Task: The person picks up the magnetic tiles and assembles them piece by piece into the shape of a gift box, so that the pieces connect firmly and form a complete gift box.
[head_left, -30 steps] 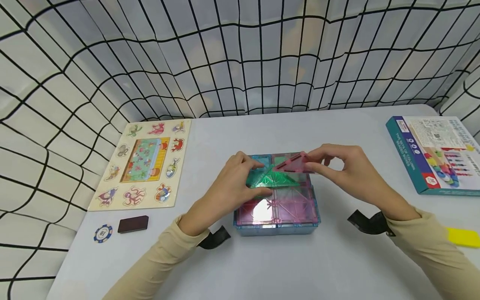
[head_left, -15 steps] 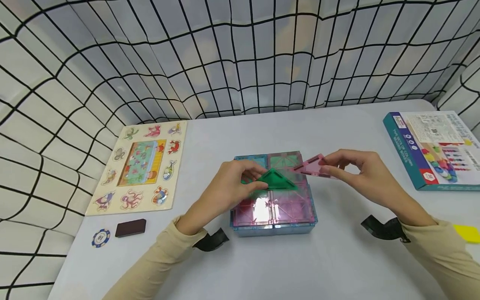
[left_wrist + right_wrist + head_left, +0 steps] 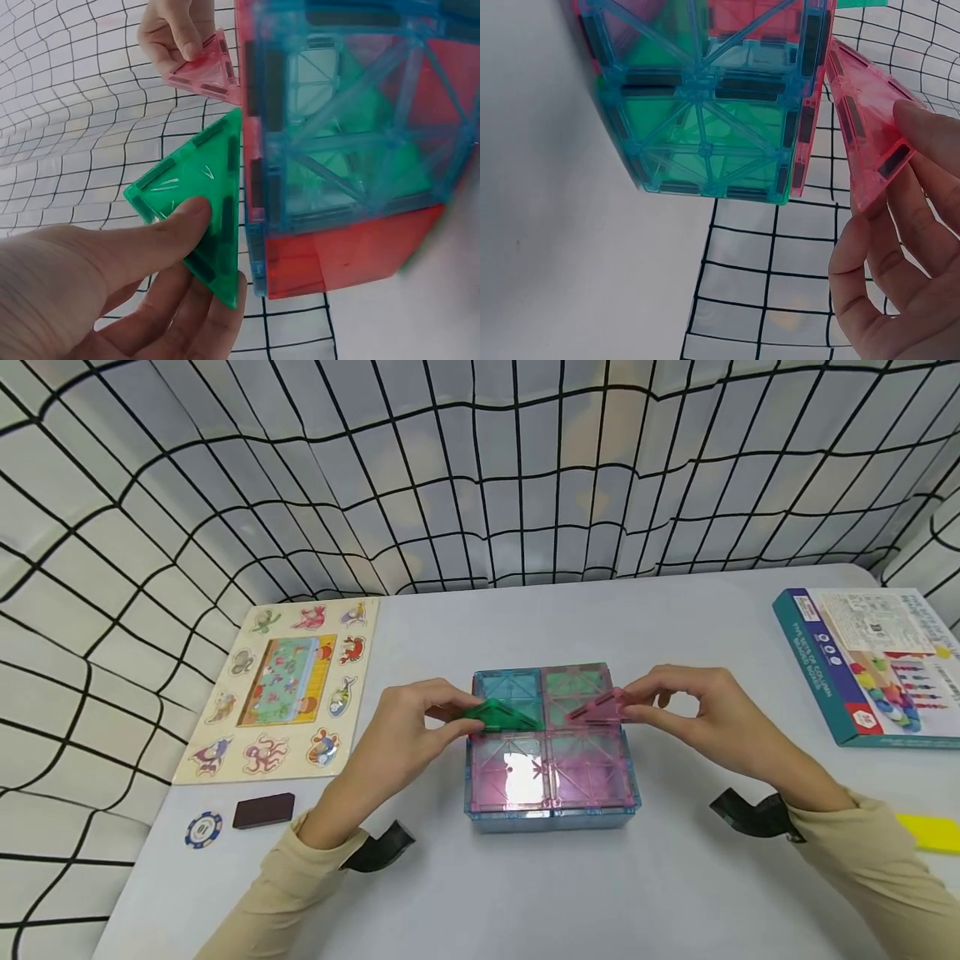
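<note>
A low box of translucent magnetic tiles [image 3: 553, 821] stands on the table, its top made of blue, green-tinted and pink squares. My left hand [image 3: 397, 739] pinches a green triangular magnetic tile [image 3: 504, 717] by its left corner, over the top's left half. In the left wrist view the thumb lies on the face of that green tile [image 3: 191, 176]. My right hand [image 3: 701, 718] pinches a pink triangular magnetic tile [image 3: 596, 707] at the right edge of the top. The right wrist view shows this pink tile [image 3: 866, 112] tilted beside the box wall [image 3: 705, 142].
A wooden sea-animal puzzle board [image 3: 225, 693] lies at the left, with a dark brown block [image 3: 264, 811] and a blue-and-white chip [image 3: 203, 830] before it. At the right are a boxed toy set [image 3: 870, 668] and a yellow piece [image 3: 928, 833]. Black netting [image 3: 517, 468] rises behind the table.
The left hand has moved left with the green triangle, away from the box's middle. The right hand moved right with the pink triangle, then back toward the box.
</note>
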